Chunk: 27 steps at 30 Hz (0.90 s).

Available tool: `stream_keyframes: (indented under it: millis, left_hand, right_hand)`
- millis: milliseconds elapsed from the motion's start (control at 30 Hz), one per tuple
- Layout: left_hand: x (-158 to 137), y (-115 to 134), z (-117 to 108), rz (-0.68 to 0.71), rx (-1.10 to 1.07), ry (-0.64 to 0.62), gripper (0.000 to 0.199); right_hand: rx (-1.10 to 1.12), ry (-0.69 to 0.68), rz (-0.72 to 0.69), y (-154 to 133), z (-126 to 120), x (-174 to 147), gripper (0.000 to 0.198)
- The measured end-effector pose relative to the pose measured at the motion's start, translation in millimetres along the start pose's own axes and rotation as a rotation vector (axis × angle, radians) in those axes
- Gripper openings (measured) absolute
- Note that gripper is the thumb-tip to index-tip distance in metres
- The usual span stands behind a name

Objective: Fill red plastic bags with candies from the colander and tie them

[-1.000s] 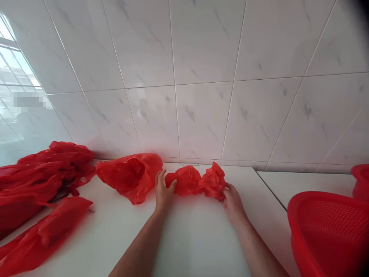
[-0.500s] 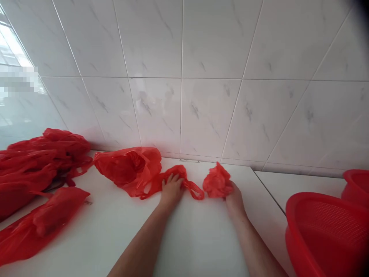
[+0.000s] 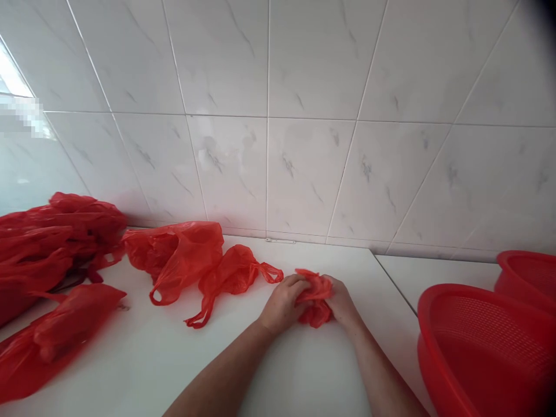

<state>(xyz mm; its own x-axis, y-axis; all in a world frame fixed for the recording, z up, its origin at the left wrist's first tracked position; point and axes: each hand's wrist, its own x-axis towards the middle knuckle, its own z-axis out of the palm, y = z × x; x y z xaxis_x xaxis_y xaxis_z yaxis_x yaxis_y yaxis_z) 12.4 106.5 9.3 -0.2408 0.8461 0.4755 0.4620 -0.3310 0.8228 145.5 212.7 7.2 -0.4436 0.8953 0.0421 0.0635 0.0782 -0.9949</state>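
Observation:
A crumpled red plastic bag (image 3: 316, 294) is gathered between my two hands, just above or on the white tabletop (image 3: 304, 370). My left hand (image 3: 284, 304) grips its left side with curled fingers. On the opposite side my right hand (image 3: 343, 302) closes around the bag, its fingers partly hidden. Left of my hands lies a loose red plastic bag (image 3: 234, 269) with its handles spread out. Touching it is a larger red plastic bag (image 3: 191, 249), partly puffed up.
A big heap of red plastic bags (image 3: 65, 231) fills the far left, with another red bag (image 3: 65, 330) in front of it. Two red perforated baskets, a near one (image 3: 438, 330) and a far one (image 3: 512, 278), stand at the right. A tiled wall (image 3: 308, 174) closes the back.
My left hand has let go of the loose bag and moved right to the crumpled bag. My right hand has brought that bag slightly left and nearer.

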Motion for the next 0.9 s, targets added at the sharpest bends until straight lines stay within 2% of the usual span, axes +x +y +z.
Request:
stream_keyframes:
  millis: [67,100,300,433,500,533,600,667,733,767,833,900]
  left_hand:
    - [1.6,-5.8,3.5,-0.188,-0.255,0.111,0.026]
    - [3.2,-10.1,1.3,-0.251,-0.329,0.179,0.023]
    - [10.3,-30.7,-29.0,-0.376,-0.528,0.514,0.034]
    - [9.0,-26.7,-30.9,-0.402,-0.59,0.553,0.037]
    - [8.4,-23.2,-27.3,-0.406,-0.609,0.537,0.036]
    - [8.2,-21.8,-25.3,-0.407,-0.617,0.525,0.035]
    - [7.5,-19.8,-21.7,-0.403,-0.63,0.495,0.032]
    - [6.3,-18.0,-19.1,-0.395,-0.64,0.465,0.027]
    - [4.4,-15.6,-17.7,-0.389,-0.65,0.438,0.021]
    - [3.4,-14.3,-17.8,-0.388,-0.655,0.423,0.019]
    - [1.7,-11.6,-19.5,-0.388,-0.668,0.399,0.019]
    - [1.0,-9.7,-23.4,-0.389,-0.675,0.394,0.022]
  right_hand:
    - [-0.012,-0.01,0.002,-0.3,-7.9,2.4,0.02]
    - [-0.012,0.016,0.007,0.1,-14.2,4.2,0.022]
    - [-0.067,0.434,0.065,6.6,-49.9,14.1,0.04]
    - [-0.184,0.628,-0.038,-7.4,-37.5,4.4,0.036]
    - [-0.262,0.601,-0.216,-20.9,-20.4,-8.9,0.027]
    - [-0.307,0.537,-0.323,-27.3,-10.5,-16.7,0.023]
    - [-0.396,0.326,-0.512,-36.6,9.8,-32.0,0.024]
    - [-0.46,0.1,-0.606,-38.7,26.8,-42.5,0.029]
    - [-0.498,-0.024,-0.624,-34.0,36.5,-45.0,0.028]
    - [-0.504,-0.03,-0.604,-29.8,37.8,-43.2,0.024]
    - [-0.495,0.031,-0.519,-20.3,32.6,-35.0,0.017]
    - [-0.467,0.134,-0.428,-12.3,18.7,-23.7,0.02]
